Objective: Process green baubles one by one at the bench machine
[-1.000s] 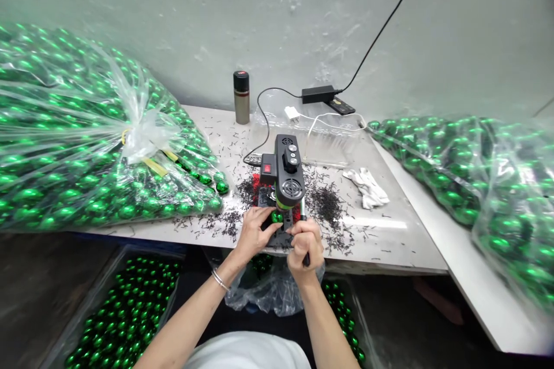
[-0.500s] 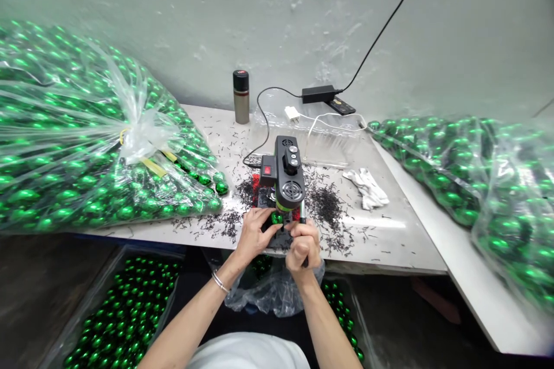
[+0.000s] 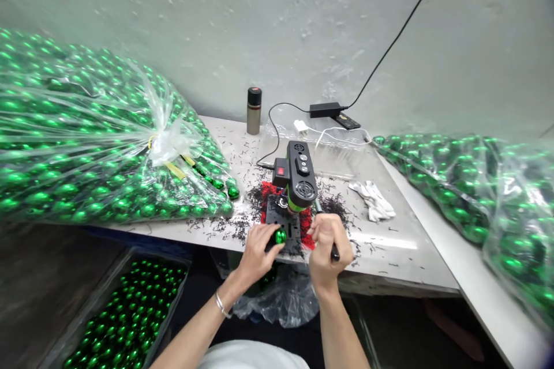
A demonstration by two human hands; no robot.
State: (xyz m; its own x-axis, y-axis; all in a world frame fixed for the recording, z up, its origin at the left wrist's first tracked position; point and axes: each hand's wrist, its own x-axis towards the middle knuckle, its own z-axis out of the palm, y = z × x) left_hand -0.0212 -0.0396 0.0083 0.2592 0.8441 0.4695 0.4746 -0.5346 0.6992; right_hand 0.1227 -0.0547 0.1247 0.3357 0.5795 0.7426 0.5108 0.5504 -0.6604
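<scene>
My left hand (image 3: 258, 248) pinches a shiny green ball (image 3: 280, 236) between thumb and fingers, over the front of a black slotted base plate (image 3: 296, 239). Behind it stands a small bench drill press (image 3: 300, 170), with a black top, a green ring and a red switch. My right hand (image 3: 328, 245) is closed in a fist around the machine's lever handle (image 3: 334, 252), to the right of the base. Red material (image 3: 308, 236) shows under the plate. Black curly bits (image 3: 333, 204) lie scattered about the machine.
A large tied clear bag (image 3: 108, 150) of green balls fills the table's left side. More bagged balls (image 3: 467, 184) lie at right, and a crate (image 3: 125, 311) of them stands below left. White gloves (image 3: 374, 200), a flask (image 3: 254, 110) and a power adapter (image 3: 326, 109) are on the table.
My left hand has drawn the green ball out from under the drill head towards me. My right hand, still on the lever, has moved right and nearer. The whole view has shifted slightly.
</scene>
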